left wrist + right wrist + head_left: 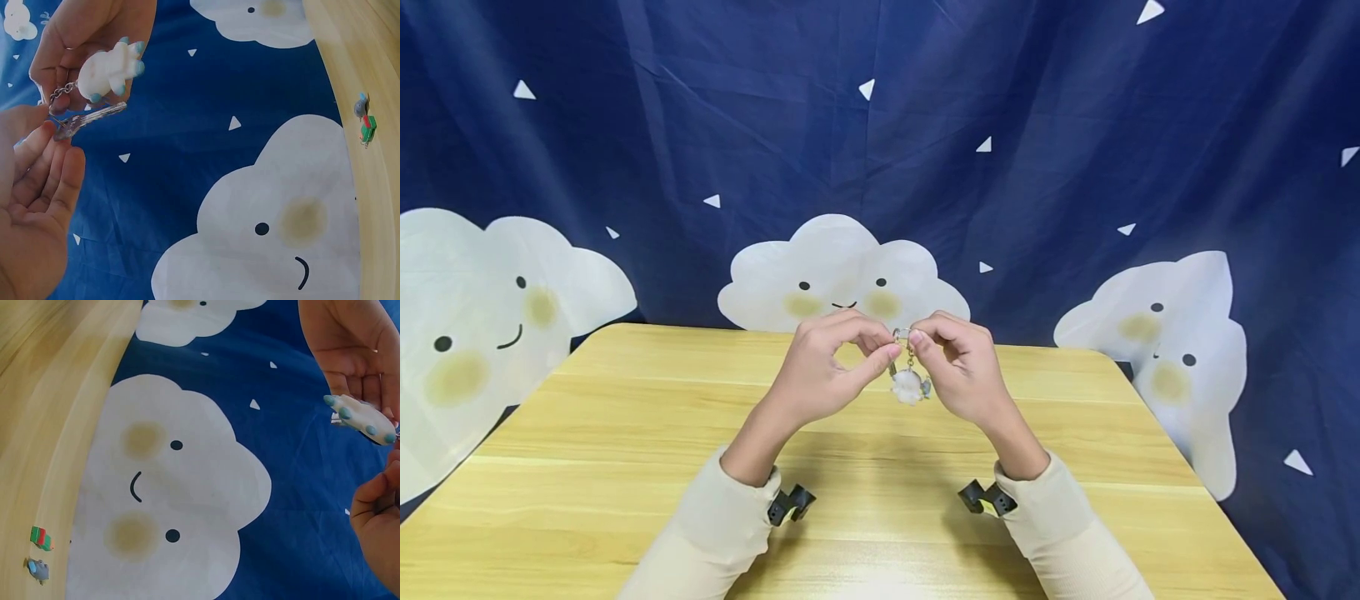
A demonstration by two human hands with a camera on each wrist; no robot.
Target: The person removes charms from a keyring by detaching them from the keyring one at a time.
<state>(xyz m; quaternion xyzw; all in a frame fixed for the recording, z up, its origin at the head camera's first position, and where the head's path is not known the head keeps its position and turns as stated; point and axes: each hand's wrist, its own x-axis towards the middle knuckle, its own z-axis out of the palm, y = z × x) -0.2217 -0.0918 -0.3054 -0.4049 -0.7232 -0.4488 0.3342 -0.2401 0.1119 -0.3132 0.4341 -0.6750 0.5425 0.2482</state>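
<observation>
Above the table, my two hands meet at a key ring with a key (94, 119) and a white figure charm (907, 387) on it. My left hand (820, 367) pinches the key's head between thumb and fingers. Opposite it, my right hand (966, 362) pinches the ring between thumb and forefinger. The figure, white with blue feet, hangs from a short chain (63, 91) below the fingertips. In the right wrist view the charm (362, 419) partly covers the key. Fingertips hide much of the ring.
A wooden table (587, 483) lies under both arms. On it, in the left wrist view, are a small grey-blue item (360, 107) and a green and red item (369, 130). A blue curtain (925, 167) with white clouds hangs behind the far edge.
</observation>
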